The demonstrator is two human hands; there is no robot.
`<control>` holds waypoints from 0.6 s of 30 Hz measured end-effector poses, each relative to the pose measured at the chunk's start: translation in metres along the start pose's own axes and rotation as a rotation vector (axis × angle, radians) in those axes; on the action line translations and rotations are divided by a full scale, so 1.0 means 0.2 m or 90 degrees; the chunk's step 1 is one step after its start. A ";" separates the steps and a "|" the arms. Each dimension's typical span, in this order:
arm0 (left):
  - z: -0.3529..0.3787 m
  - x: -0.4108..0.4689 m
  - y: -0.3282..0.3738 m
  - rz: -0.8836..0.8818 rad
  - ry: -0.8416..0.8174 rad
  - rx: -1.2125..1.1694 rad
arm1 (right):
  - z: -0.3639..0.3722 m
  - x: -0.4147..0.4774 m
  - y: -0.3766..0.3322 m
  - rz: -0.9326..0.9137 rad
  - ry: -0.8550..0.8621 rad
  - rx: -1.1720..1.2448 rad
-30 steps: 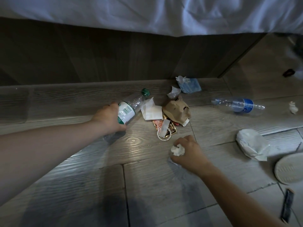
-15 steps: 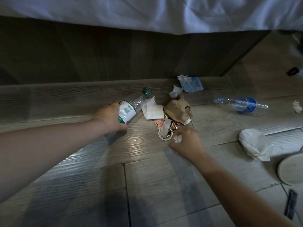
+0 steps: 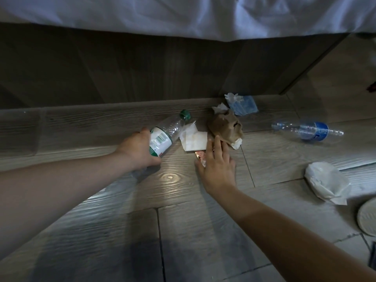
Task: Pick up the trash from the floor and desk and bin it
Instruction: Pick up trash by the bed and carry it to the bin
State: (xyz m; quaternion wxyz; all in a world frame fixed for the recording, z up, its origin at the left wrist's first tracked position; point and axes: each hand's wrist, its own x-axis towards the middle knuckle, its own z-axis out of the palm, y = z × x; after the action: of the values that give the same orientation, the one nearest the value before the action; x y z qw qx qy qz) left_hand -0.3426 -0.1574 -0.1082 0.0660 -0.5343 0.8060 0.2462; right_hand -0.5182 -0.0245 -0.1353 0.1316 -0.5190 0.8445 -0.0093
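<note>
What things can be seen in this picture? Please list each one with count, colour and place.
green-capped bottle: 1, clear, floor, in left hand
blue-label bottle: 1, clear, floor right
white napkin: 1, white, beside green-capped bottle
brown paper: 1, crumpled, centre
blue packet: 1, by bed base
white wrapper: 1, floor right
paper plate: 1, pale, right edge
bed sheet: 1, white, top
left hand: grips bottle
right hand: fingers spread over small litter
</note>
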 end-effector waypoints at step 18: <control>0.00 0.01 -0.01 0.001 -0.003 -0.006 | 0.06 -0.11 0.15 -0.007 0.026 0.030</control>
State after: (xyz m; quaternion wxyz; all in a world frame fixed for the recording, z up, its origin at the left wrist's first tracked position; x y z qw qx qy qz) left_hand -0.3419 -0.1592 -0.1091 0.0651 -0.5333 0.8052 0.2510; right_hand -0.5315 0.0096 -0.1465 0.1267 -0.5201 0.8437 -0.0404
